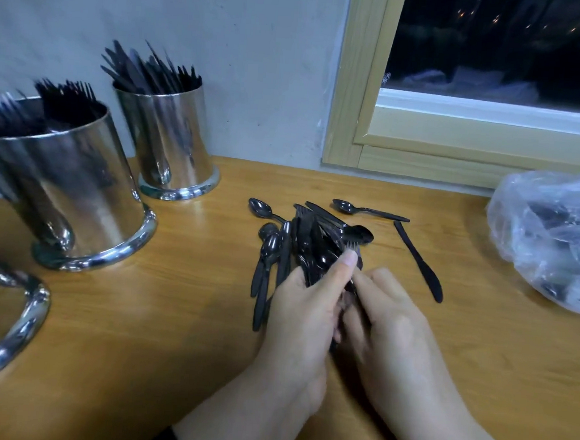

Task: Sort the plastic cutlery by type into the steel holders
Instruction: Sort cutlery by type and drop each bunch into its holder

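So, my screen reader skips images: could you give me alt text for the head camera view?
Both hands, left hand and right hand, grip black plastic cutlery from a loose pile on a wooden table. Steel holders stand at left, one with forks, one with knives; a clear plastic bag lies at right under a window.

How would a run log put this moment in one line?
stage: sorting | left hand: grips cutlery pile | right hand: pinching fork | holders: forks, knives

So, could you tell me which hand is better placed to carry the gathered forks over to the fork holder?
Probably the left hand. It already grips the bundle of black cutlery, and the fork holder stands on its side of the table. The right hand would have to cross over.
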Demonstrator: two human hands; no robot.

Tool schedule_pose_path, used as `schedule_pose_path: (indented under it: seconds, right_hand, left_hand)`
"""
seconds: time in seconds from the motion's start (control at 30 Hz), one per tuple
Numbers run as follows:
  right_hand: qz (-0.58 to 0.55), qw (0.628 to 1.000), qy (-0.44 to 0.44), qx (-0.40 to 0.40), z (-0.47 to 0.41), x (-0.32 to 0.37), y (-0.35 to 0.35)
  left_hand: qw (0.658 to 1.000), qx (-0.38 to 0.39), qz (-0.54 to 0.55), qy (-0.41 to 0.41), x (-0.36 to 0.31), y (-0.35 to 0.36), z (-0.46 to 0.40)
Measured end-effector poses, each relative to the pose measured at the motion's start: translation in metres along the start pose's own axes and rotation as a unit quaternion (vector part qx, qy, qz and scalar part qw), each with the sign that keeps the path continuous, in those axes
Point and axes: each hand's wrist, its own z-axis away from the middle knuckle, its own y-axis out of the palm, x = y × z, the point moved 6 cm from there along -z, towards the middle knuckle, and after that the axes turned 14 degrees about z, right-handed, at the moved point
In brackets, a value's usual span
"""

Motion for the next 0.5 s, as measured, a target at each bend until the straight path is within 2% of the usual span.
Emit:
schedule_pose_path:
  seconds: [0.27, 0.43, 0.5]
  right_hand:
    - [-0.002, 0.999, -0.038, -0.035, -0.002, 0.004, -0.002]
    - [-0.038, 0.997, -0.073, 0.007, -0.003, 0.02, 0.002]
    - [-0.068, 0.995, -0.058, -0.04, -0.005, 0.015, -0.004]
  left_hand:
    - [0.999, 0.006, 0.046, -0.024, -0.002, 0.001, 0.0]
    - [0.995, -0.064, 0.065, 0.034, -0.011, -0.006, -0.001]
    - [0.992, -0.083, 0.057, 0.073, -0.02, -0.01, -0.003]
